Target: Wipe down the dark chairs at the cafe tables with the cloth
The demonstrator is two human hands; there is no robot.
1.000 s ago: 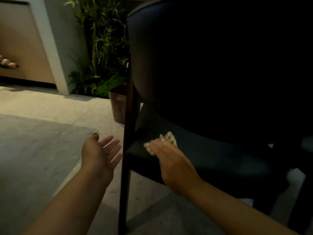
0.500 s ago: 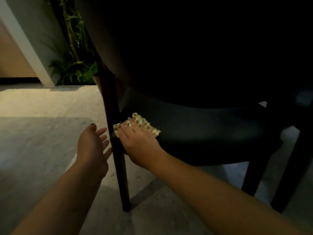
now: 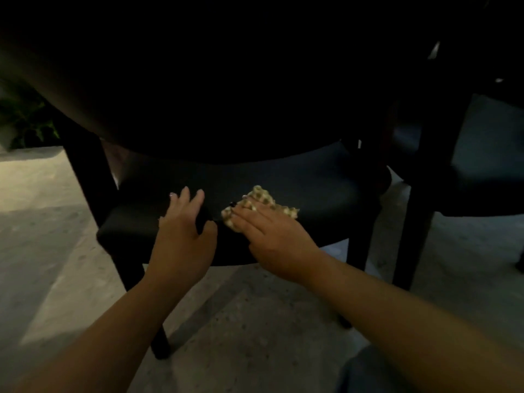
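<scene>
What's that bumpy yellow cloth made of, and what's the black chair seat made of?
The cloth looks like a soft waffle-weave fabric, maybe microfibre: its pale surface shows a grid of little darker pits. The chair seat looks like padded leather or vinyl with a matte finish: smooth, rounded edges, a faint sheen. The dim light leaves both uncertain.

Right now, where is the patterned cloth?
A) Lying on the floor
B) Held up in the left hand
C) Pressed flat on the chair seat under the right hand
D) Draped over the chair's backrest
C: the right hand presses the cloth flat on the chair seat, while the left hand rests bare on the seat beside it.
</scene>
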